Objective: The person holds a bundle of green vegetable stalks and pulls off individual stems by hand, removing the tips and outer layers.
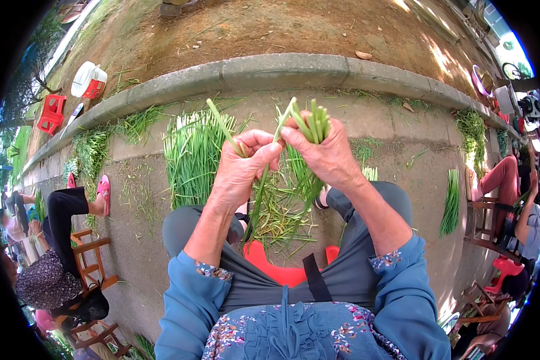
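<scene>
My left hand [243, 165] is closed, with a long green vegetable stalk [222, 125] sticking up past its thumb and fingers. A bundle of similar stalks [316, 126] is gripped in my right hand [333, 153], pale thick ends up and leafy ends hanging below. Between the hands, one bent stalk [282, 125] rises to a fold at the right fingertips; its lower part passes by my left thumb. Beyond my left knee lies a large pile of stalks [192, 159], its pale ends pointing away. Loose trimmings [282, 219] cover the ground between my feet.
A concrete curb [282, 71] crosses ahead, with bare soil behind it. At far left are a red stool [51, 114] and a white bucket [89, 80]. People sit on wooden chairs [94, 258] at both sides. Another stalk bundle [450, 203] lies to the right.
</scene>
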`<state>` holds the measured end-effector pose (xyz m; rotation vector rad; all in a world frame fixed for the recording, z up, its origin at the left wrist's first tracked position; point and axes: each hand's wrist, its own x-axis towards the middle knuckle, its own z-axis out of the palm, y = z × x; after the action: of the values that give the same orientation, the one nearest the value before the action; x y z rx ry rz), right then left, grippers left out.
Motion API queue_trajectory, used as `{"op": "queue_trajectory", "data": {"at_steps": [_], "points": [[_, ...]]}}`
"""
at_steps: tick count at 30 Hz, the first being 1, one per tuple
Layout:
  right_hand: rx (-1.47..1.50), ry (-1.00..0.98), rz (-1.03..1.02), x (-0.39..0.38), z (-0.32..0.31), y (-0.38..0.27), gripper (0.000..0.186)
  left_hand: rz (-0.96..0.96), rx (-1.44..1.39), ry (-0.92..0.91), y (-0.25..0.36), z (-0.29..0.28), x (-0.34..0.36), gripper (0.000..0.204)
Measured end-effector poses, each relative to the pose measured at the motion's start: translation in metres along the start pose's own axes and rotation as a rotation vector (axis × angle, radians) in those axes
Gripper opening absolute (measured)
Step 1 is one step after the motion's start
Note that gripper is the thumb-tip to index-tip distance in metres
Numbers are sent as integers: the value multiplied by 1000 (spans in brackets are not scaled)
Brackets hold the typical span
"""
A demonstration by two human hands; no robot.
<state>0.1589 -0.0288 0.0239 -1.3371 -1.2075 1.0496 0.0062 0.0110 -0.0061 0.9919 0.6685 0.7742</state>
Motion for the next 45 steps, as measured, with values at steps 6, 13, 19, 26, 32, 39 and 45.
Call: {"op": "queue_trajectory", "data": {"at_steps": [6, 13, 19, 26, 32, 39, 45], "points": [[-78, -44, -166, 2, 0, 10, 13, -13, -65, -9, -2, 1, 0, 12], [-339, 32, -625, 5, 2, 9, 12, -31, -228, -14, -1, 3, -2, 12], [-300, 143, -576, -3, 13, 3, 13, 40, -268, 112, -4, 0, 0, 11], [-44, 136, -138, -5, 9, 4, 9, 113, 90, 170, -4, -2, 5, 13], [302, 86, 42, -3, -12, -7, 11, 140, 162, 360, -2, -21, 10, 16], [171, -29, -23, -6, -10, -4, 24, 93, 84, 345, 2, -26, 11, 19], [-578, -477, -313, -13, -1, -2, 23, 92, 136, 328, 4, -26, 9, 20]]}}
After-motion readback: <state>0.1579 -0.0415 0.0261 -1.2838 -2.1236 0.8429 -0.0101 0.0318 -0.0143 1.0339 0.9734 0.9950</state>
